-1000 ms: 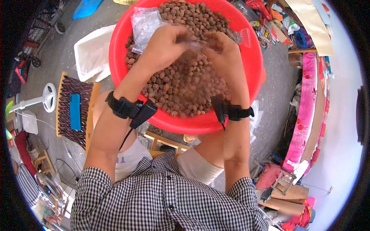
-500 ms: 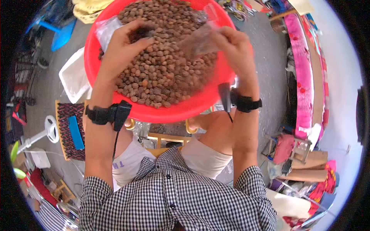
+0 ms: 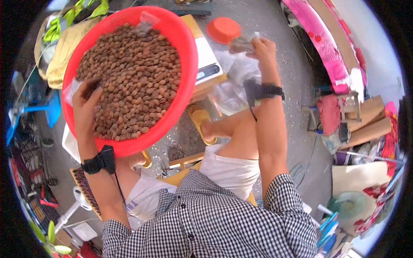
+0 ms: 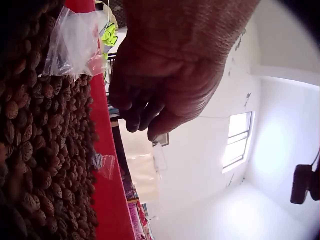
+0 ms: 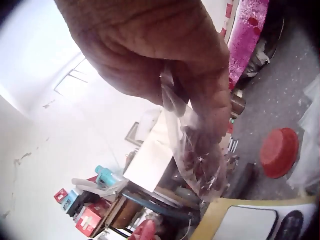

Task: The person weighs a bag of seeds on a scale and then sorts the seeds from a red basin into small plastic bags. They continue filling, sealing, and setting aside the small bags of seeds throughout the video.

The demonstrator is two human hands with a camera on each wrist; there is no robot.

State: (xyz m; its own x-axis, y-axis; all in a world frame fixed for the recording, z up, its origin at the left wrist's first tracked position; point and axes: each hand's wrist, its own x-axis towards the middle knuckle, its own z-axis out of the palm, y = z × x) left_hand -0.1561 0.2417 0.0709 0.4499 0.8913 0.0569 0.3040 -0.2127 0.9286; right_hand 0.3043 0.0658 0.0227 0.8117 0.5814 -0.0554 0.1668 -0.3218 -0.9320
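Note:
A large red basin [image 3: 189, 81] holds a heap of brown, wrinkled nuts or pits [image 3: 133, 81]. Over its left side is my left hand [image 3: 86, 103], fingers loosely bent and nothing between them. An empty clear bag [image 3: 71, 91] lies at the rim beside that hand. Out to the right, away from the basin, my right hand [image 3: 266, 53] pinches a small clear plastic bag [image 3: 243, 44] by its top. In the right wrist view brown pieces show through the hanging bag [image 5: 200, 165].
A white digital scale [image 3: 208, 64] sits on a wooden box right of the basin. Beyond it are a small red bowl [image 3: 223, 30] and a pile of clear plastic bags [image 3: 234, 73] on the floor. Another clear bag [image 3: 148, 19] lies at the basin's far rim.
My right hand has carried the filled bag from over the basin out to the right. My left hand has parted from it and stays at the basin's left. The head view has turned right.

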